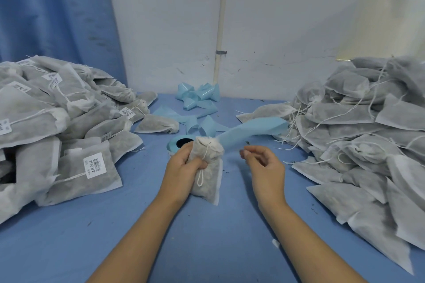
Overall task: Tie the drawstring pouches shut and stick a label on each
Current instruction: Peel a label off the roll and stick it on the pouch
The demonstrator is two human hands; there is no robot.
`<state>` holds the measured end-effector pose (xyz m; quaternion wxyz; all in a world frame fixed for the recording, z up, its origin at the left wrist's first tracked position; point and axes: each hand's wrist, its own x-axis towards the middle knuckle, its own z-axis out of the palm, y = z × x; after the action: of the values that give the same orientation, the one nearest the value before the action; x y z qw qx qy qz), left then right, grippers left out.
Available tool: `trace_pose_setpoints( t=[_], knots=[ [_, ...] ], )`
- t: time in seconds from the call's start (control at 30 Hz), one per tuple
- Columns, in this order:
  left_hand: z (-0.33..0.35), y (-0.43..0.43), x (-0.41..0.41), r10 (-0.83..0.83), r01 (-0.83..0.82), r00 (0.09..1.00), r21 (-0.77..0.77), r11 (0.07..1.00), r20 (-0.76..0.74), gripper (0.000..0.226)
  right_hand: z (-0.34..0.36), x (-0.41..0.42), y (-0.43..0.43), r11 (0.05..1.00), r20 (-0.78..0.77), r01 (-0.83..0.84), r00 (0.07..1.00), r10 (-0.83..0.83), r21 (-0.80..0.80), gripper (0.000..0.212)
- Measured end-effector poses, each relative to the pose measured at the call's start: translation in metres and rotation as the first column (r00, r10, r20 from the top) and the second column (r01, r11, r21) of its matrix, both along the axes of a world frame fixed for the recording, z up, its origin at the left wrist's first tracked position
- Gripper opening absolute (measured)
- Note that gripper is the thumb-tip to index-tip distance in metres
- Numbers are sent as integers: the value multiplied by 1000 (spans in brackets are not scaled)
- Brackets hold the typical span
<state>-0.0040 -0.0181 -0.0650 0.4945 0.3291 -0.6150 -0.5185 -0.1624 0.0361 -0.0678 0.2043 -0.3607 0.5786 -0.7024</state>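
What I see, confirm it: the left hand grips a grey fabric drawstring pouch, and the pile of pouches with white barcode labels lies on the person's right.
Wrong side. The head view shows the left hand gripping the grey fabric drawstring pouch, but the pile of pouches with white barcode labels lies on the person's left.

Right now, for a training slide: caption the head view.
Left hand grips a cinched pouch at the table, right hand curled beside it, labelled pile left, unlabelled pile right.
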Motion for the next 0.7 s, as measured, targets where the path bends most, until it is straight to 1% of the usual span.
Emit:
trace_pose_setpoints(
  t=[0.03,0.07,0.1,0.17,0.2,0.27,0.33,0.4,0.47,0.53,0.63,0.7],
  knots=[
    [0,0,0,-5,5,1000,4,1000,-12,25,1,2,0,1000,8,-19,1000,19,-11,20],
    [0,0,0,-6,6,1000,10,1000,-21,31,2,4,1,999,48,-38,998,40,-39,21],
    [0,0,-1,-5,6,1000,17,1000,-29,34,5,6,2,995,113,-53,992,62,-81,20],
    [2,0,-1,-3,5,998,38,999,-57,31,9,11,3,985,242,-47,966,87,-167,13],
    [3,0,-1,2,2,997,56,998,-80,29,11,14,5,981,269,-38,959,89,-189,10],
    [4,0,1,9,3,991,92,996,-131,26,10,20,6,979,251,-80,960,126,-187,14],
    [5,-1,2,5,15,986,121,992,-167,24,7,25,9,963,172,-209,956,237,-169,23],
    [6,-1,3,1,25,983,142,990,-186,23,5,30,12,934,13,-332,942,337,-133,28],
    [7,0,3,-3,35,980,158,987,-198,22,4,36,14,912,-143,-402,910,388,-84,31],
    [7,0,3,-12,46,979,164,985,-203,22,2,40,14,911,-234,-412,889,394,-32,32],
    [7,0,3,-23,54,982,163,985,-188,22,-2,41,15,934,-388,-351,853,350,70,37],
    [9,2,3,-30,60,982,161,985,-187,21,-4,40,15,945,-437,-314,840,321,92,39]
  ],
)
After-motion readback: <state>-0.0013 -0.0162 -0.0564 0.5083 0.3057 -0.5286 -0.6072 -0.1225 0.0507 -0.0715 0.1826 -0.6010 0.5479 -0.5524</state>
